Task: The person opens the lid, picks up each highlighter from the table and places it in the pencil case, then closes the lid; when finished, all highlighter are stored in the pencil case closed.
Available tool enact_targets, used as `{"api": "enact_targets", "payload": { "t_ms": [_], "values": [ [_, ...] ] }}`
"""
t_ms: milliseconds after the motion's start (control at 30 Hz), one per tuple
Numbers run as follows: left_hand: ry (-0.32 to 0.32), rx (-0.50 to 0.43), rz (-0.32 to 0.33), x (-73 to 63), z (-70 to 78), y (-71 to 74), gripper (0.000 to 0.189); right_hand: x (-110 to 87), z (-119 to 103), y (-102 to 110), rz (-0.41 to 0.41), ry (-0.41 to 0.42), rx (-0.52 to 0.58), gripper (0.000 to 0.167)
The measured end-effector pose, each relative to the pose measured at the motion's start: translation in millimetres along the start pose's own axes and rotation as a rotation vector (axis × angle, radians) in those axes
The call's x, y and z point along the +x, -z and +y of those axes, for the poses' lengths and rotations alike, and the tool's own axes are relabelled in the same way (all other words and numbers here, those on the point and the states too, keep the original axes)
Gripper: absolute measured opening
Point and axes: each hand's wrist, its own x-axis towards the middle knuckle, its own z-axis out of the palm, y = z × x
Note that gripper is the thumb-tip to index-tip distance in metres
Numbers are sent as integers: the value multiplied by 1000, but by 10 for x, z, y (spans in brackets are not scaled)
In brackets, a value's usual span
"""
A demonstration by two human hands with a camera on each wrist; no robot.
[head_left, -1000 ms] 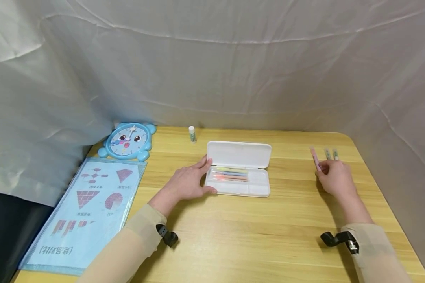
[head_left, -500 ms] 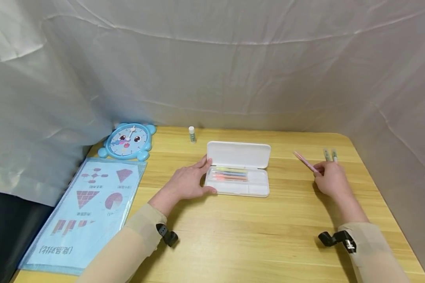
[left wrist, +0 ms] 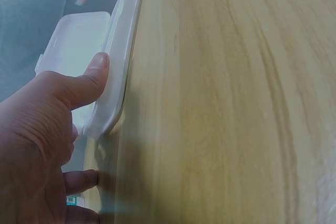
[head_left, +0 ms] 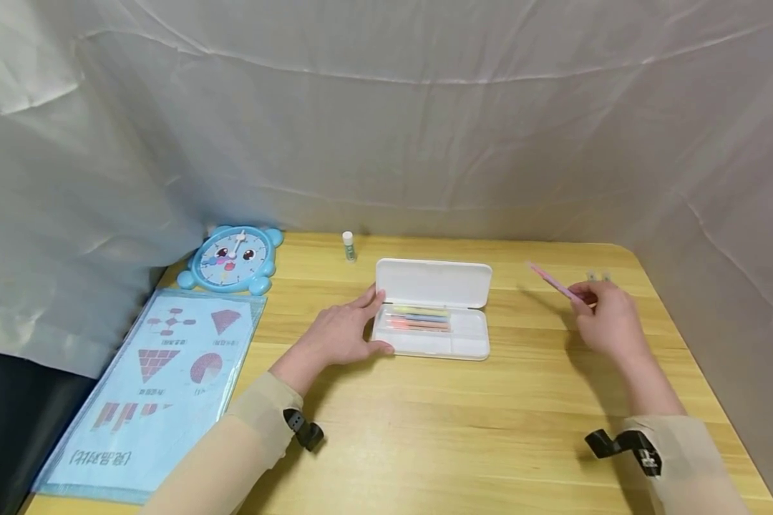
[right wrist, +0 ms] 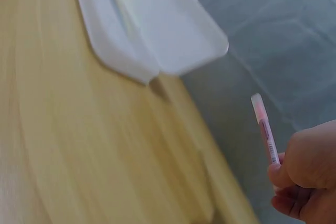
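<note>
A white pencil case (head_left: pixel 470 323) lies with its lid (head_left: pixel 434 281) raised; several coloured pens (head_left: pixel 419 318) lie in its left compartment. My left hand (head_left: pixel 341 332) holds the case's left end, thumb at the front corner and a finger by the hinge. In the left wrist view, the thumb (left wrist: pixel 92 82) presses on the case's side. My right hand (head_left: pixel 610 318) pinches a capped pink pen (head_left: pixel 550 280) above the table, right of the case, its far end pointing up and left. The right wrist view shows this pen (right wrist: pixel 266 137) between thumb and fingers.
Beyond my right hand, the ends of two greenish pens (head_left: pixel 599 276) show. A small white-capped tube (head_left: pixel 349 247) stands behind the case. At left are a blue toy clock (head_left: pixel 234 257) and a blue document folder (head_left: pixel 161 386). A grey curtain (head_left: pixel 425 143) borders the table.
My right hand has lifted the pink pen off the table, and its tip has swung left toward the case. The left hand stays on the case.
</note>
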Motion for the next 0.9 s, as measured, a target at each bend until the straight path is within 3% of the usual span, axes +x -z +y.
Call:
{"api": "enact_targets", "payload": {
  "t_ms": [433, 900],
  "values": [
    [3, 2, -9, -1, -7, 15, 111, -70, -647, 64, 26, 124, 87, 17],
    [-5, -2, -9, 4, -1, 24, 112, -160, -1131, -274, -85, 276, 143, 15]
  ]
}}
